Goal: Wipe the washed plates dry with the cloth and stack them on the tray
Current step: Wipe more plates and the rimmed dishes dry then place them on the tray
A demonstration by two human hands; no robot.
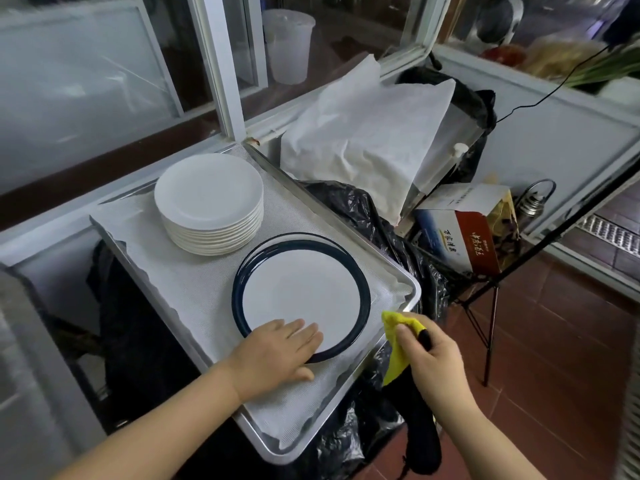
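The person's right hand is closed around a bunched yellow and black cloth, the yellow end poking above the knuckles and the black end hanging below the wrist, just off the near right edge of the rectangular metal tray. Just left of it, the left hand lies open and flat, fingers spread, on the near rim of a large round white plate with a dark blue rim, which sits on the white mesh liner covering the tray. Beyond that plate, towards the tray's far end, stands a neat stack of plain white plates, and farther right, off the tray, black plastic bags bulge beneath a crumpled white sheet.
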